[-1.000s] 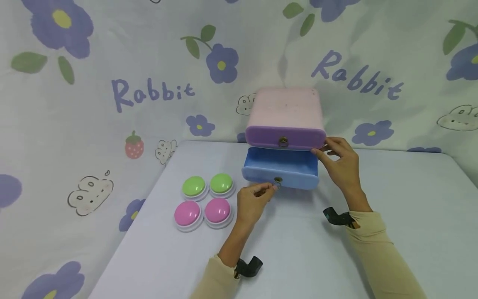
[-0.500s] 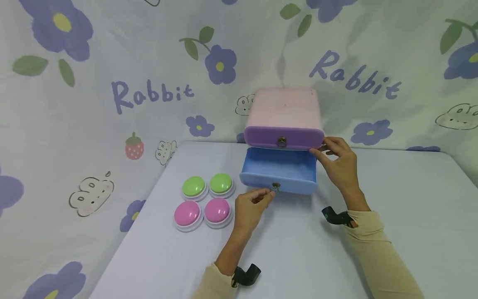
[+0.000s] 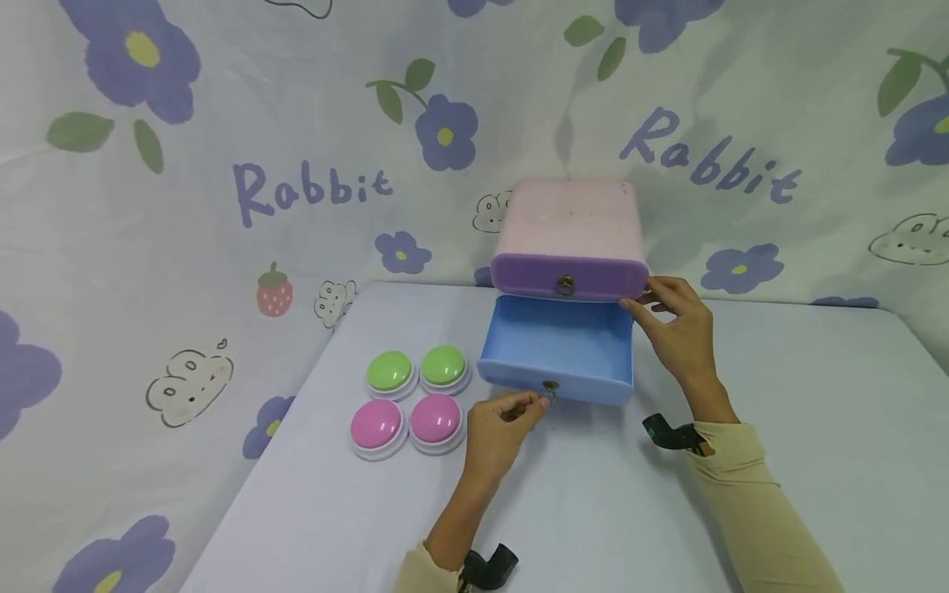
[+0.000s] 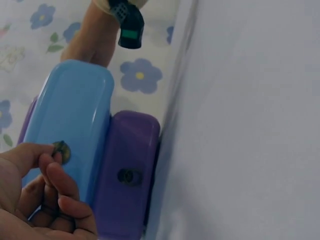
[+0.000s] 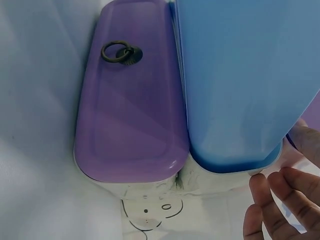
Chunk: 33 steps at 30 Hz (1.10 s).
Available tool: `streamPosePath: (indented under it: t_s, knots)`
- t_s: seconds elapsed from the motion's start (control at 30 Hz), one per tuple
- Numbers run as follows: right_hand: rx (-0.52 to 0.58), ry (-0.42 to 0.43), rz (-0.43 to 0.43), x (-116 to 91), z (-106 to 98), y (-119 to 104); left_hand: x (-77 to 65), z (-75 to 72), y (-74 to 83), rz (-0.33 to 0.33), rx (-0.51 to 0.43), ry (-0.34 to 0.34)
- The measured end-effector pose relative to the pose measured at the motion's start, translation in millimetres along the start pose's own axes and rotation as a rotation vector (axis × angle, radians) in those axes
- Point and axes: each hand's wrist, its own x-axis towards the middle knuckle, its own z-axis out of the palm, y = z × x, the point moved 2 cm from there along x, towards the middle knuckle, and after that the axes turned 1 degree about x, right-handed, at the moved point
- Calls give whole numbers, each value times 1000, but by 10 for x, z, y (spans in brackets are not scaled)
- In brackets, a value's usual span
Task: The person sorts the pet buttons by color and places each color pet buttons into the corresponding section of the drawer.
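Observation:
A small drawer cabinet (image 3: pixel 574 218) with a pink shell stands at the back of the table. Its top purple drawer (image 3: pixel 522 273) is closed. Below, the blue drawer (image 3: pixel 589 389) is pulled well out, its inside bare. My left hand (image 3: pixel 495 432) pinches the ring pull (image 3: pixel 549 394) on its front between thumb and fingers. My right hand (image 3: pixel 678 339) grips the cabinet's right side, thumb at the top drawer's edge and fingers along the side. Both wrist views show a lower purple drawer (image 5: pixel 131 115) with a brass ring, closed; the blue drawer hides it in the head view.
Left of the cabinet sit two green push buttons (image 3: pixel 389 371) behind two pink push buttons (image 3: pixel 375 423), all on white bases. A printed cloth (image 3: pixel 311 99) hangs behind the white table (image 3: pixel 593 502). Both wrists carry a black camera mount (image 3: pixel 489 568).
My left hand has drawn the blue drawer further out toward me by its ring, so more of its inside shows. My right hand has kept its place on the cabinet's side.

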Motion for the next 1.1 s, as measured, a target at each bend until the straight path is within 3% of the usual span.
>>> streamPosePath:
  t_s: [0.4,0.5,0.63,0.7,0.87,1.0,1.1]
  knots:
    - [2,5,-8,25,15,-10,-108,-3,-40,-11,-36,31]
    - [-1,2,-5,18,23,-10,-157,-9,43,-30,-55,35]
    - [-2,-2,-6,15,29,-19,-186,-9,24,-41,-74,31]
    - [-1,-4,-5,11,30,-24,-183,0,-79,-41,-87,28]
    - [-1,-5,4,-6,30,-24,-228,-1,-93,-51,-103,33]
    - [-1,4,1,-10,19,-19,-265,-6,-103,-37,-54,38]
    - [5,8,0,-23,6,-12,-298,-88,-99,24,29,49]
